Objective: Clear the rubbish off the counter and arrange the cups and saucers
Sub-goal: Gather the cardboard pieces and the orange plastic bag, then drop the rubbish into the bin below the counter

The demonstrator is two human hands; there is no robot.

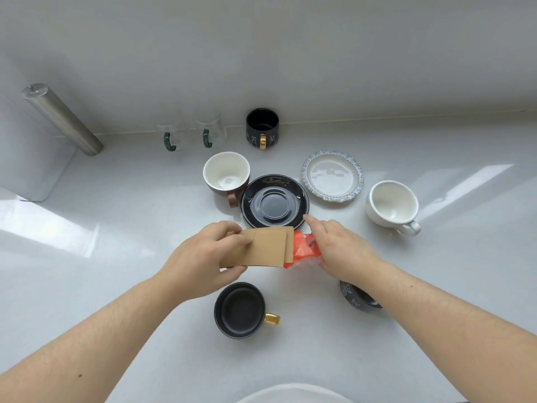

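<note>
My left hand (203, 257) grips a flat brown cardboard sleeve (261, 247) over the middle of the white counter. My right hand (340, 248) holds an orange plastic wrapper (303, 248) against the sleeve's right end. Behind them lies a black saucer (274, 202), with a brown cup (226, 175) at its left. A blue-rimmed white saucer (332, 176) and a white cup (392, 203) sit to the right. A black cup with a gold handle (239, 309) stands near me. A dark patterned saucer (359, 298) is partly hidden under my right forearm.
Against the back wall stand two glass mugs with green handles (171, 136) (210, 132) and a black mug with a gold handle (262, 128). A steel cylinder (62, 119) leans at the far left beside a white box (32, 158). A white rim (293, 394) shows at the bottom edge.
</note>
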